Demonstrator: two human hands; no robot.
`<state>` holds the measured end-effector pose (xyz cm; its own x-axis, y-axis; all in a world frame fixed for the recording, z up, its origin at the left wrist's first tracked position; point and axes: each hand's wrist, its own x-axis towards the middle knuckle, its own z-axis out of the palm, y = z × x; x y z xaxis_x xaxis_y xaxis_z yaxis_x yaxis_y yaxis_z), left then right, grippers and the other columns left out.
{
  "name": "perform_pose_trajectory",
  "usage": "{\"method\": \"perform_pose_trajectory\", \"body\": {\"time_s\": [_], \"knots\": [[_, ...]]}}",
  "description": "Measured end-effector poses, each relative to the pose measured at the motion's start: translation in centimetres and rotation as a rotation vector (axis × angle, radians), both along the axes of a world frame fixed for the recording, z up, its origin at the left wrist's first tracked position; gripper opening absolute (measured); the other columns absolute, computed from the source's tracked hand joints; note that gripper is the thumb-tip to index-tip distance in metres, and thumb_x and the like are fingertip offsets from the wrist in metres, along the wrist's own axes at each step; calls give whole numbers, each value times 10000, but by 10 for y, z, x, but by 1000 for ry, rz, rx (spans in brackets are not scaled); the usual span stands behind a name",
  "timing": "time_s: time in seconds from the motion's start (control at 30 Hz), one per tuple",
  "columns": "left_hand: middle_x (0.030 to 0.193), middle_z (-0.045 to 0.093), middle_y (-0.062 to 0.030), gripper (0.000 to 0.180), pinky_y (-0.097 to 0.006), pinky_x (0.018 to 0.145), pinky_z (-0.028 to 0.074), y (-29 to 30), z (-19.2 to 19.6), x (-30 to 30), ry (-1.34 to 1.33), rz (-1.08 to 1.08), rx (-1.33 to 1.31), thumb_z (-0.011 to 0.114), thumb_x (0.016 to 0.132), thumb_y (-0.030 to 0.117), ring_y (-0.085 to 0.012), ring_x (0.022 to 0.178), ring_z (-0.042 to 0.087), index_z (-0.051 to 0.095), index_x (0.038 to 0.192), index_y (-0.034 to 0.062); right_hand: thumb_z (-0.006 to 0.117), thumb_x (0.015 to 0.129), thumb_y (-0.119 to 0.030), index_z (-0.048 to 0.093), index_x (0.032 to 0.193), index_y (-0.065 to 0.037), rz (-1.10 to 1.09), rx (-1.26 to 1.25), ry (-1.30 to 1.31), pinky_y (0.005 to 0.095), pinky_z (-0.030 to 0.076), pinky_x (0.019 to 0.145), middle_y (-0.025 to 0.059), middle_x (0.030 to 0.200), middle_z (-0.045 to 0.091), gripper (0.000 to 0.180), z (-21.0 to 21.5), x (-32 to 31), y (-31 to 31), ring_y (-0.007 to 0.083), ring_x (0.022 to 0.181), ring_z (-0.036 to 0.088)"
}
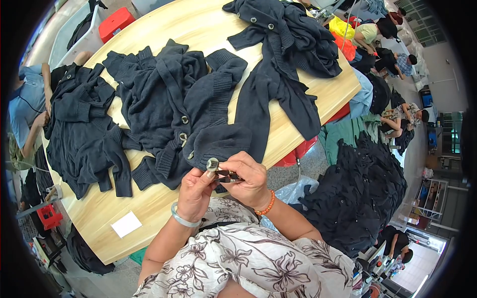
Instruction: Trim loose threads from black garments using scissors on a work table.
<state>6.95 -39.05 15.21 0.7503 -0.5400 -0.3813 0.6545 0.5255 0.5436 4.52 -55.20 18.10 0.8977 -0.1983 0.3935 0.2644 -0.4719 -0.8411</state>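
Observation:
Close in front of me, my left hand [194,193] pinches a round pale button [212,164] between thumb and fingers. My right hand [249,180] is closed around a small pair of dark thread snips [229,176], whose blades reach in just under the button. Both hands meet at the near edge of a dark knitted cardigan [164,99] spread on the table, with more pale buttons [185,119] down its front. Whether the pinched button is attached to the cardigan is hidden by my fingers.
On the light wooden table [82,223] lie another dark cardigan [82,144] at left, one at far right [283,49], and a white card [126,224]. A big heap of dark garments [355,193] is to my right. A person [31,99] stands at the left edge; others work beyond.

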Motion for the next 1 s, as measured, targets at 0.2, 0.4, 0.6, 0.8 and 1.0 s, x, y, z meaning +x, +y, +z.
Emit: {"method": "perform_pose_trajectory", "body": {"time_s": [0.2,0.4,0.6,0.8,1.0], "knots": [[1001,680,-52,183,-322,853,475,2,8,12,181,-17,-117,593,952,197,-152,900,624,635,1061,56,783,594,26,666,871,-28,71,-33,-27,267,491,521,73,806,618,306,-4,5,-1,177,627,628],[977,690,-38,163,-362,866,472,7,-3,17,194,-112,-87,593,951,207,-152,910,625,683,951,71,759,637,35,659,857,-25,116,63,62,245,468,525,67,800,614,249,-2,5,-2,143,622,605],[1051,681,-60,184,-420,940,435,4,0,13,355,-82,-240,565,959,205,-192,995,615,673,1007,64,711,768,15,664,928,-5,239,376,245,171,381,544,21,839,582,168,0,3,-14,29,655,493],[1220,628,-108,348,-483,1054,367,5,5,17,301,-72,-234,568,934,263,-260,1173,563,592,1215,59,723,841,-169,627,1173,19,341,208,306,221,404,561,43,802,542,394,28,7,-39,85,650,498],[1215,632,-97,310,-485,1059,376,7,-4,14,278,-73,-272,544,949,226,-248,1170,572,611,1197,54,734,805,-140,653,1164,-12,377,-54,240,262,409,510,59,742,559,390,38,10,-46,131,594,537]]}}
